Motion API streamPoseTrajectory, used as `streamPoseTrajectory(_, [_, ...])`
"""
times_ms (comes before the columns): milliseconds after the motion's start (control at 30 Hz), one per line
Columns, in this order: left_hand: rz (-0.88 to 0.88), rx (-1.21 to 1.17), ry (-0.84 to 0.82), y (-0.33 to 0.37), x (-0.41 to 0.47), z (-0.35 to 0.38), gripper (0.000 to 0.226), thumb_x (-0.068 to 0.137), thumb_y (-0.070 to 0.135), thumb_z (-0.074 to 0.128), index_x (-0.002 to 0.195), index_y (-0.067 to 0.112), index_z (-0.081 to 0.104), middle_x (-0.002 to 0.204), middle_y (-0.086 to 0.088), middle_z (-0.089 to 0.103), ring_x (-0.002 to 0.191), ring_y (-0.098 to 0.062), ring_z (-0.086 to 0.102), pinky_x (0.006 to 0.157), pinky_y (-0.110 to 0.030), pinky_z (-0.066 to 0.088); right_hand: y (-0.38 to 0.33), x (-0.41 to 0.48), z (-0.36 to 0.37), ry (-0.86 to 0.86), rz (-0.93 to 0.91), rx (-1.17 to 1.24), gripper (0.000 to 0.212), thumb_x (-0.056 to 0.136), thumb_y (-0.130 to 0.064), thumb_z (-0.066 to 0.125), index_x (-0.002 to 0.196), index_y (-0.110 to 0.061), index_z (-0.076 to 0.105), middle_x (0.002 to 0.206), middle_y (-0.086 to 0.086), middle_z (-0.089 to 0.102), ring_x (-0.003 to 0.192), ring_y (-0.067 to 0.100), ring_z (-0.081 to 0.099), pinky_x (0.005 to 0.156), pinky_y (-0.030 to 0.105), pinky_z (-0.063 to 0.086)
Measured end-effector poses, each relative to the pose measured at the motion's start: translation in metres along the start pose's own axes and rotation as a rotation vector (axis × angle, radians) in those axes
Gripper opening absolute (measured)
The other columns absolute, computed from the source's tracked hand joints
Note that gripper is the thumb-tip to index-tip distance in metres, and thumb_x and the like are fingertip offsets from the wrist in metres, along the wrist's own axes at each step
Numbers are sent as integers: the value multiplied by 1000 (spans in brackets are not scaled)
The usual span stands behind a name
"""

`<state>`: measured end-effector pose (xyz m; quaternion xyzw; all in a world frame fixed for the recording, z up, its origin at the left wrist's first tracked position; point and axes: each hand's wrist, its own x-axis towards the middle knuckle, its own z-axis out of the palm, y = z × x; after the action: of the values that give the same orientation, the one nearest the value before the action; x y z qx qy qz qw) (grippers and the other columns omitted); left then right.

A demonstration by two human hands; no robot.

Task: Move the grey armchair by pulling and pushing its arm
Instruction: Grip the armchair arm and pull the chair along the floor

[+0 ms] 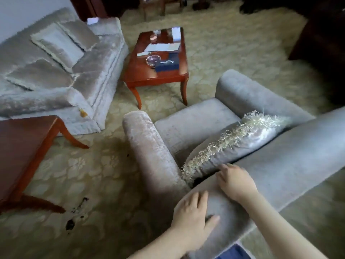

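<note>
Lower right of frame for the grey armchair (196,118): velvet, rolled arms, seat opening upper left toward the coffee table (149,76), back running lower left to upper right. Pressing its near corner with left hand (193,219), fingers together and flat; resting right hand (237,184) beside, fingers loosely spread.

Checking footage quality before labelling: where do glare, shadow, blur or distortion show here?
Head view: window glare whitens the far end of the coffee table; the upper right corner sinks into shadow; wide-angle distortion stretches the grey armchair; the left hand and right hand look slightly soft; the sofa looks smeared.
</note>
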<state>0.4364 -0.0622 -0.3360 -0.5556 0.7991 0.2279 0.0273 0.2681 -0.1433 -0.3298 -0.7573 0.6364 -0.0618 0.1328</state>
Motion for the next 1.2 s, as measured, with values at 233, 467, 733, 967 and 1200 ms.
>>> streamPoseTrajectory(233, [326, 79, -211, -10, 18, -22, 74, 96, 53, 28, 151, 13, 1, 159, -3, -3, 141, -25, 20, 110, -38, 20, -34, -104, 12, 248, 1023, 381, 86, 89, -57, 42, 147, -3, 7, 156, 20, 7, 142, 35, 14, 110, 52, 20])
streamPoseTrajectory(467, [800, 349, -169, 34, 87, -41, 62, 98, 42, 30, 151, 20, 5, 159, -5, -3, 143, -26, 11, 114, -41, 15, -132, -113, 61, 620, 1262, 907, 71, 91, -49, 36, 149, -16, 11, 152, 9, 24, 134, 24, 34, 103, 41, 37])
streamPoseTrajectory(733, [1319, 725, -202, 70, 101, -35, 54, 100, 39, 21, 150, 23, 10, 159, -2, -7, 141, -34, -21, 110, -52, -16, -127, -111, 64, 603, 1307, 867, 66, 93, -33, 42, 150, -30, 10, 154, -11, 18, 137, 7, 26, 99, 30, 33])
streamPoseTrajectory(967, [1824, 845, -259, 91, 105, -35, 44, 99, 37, 25, 115, 15, 60, 124, -2, 56, 128, -23, 38, 114, -45, 5, -144, -102, 52, 557, 1568, 678, 46, 86, -54, 24, 117, -28, 45, 117, -3, 52, 109, 18, 51, 83, 36, 45])
streamPoseTrajectory(1200, [1871, 888, -280, 85, 94, -35, 46, 96, 44, 25, 113, 20, 61, 117, -8, 56, 112, -28, 47, 105, -50, 20, -178, -56, 47, 501, 2090, 342, 45, 94, -51, 27, 109, -16, 51, 110, 6, 58, 100, 28, 57, 80, 38, 46])
